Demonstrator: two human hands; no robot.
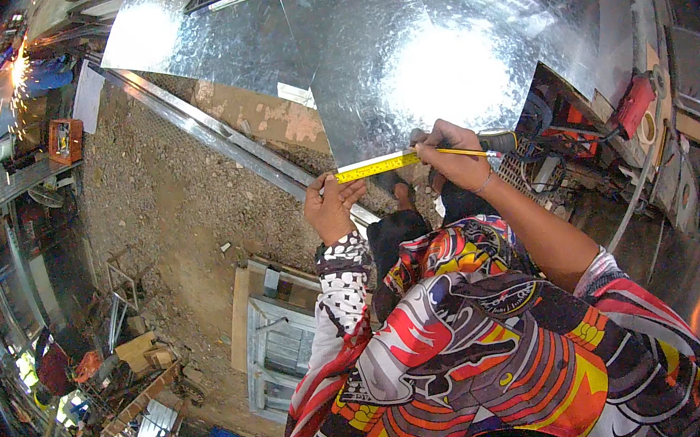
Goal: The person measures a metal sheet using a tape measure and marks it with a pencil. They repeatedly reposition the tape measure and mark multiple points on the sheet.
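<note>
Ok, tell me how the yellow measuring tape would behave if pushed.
The yellow measuring tape looks flat and narrow, so it is probably light. It runs nearly straight between the left hand and the right hand, suggesting some stiffness, though an endwise push might buckle so slim a strip.

Across the upper part of the frame, the metal sheets [357, 54] look smooth and glossy, with a mottled silvery sheen and white glare. At the centre, the yellow measuring tape [374, 166] has a smooth, flat face, and the pencil [463, 152] looks smoothly coated. Left of centre, the metal rail [224, 135] shines dully over rough, matt, gritty ground [163, 205]. The printed shirt [479, 368], lower centre, is soft, creased cloth.
</note>
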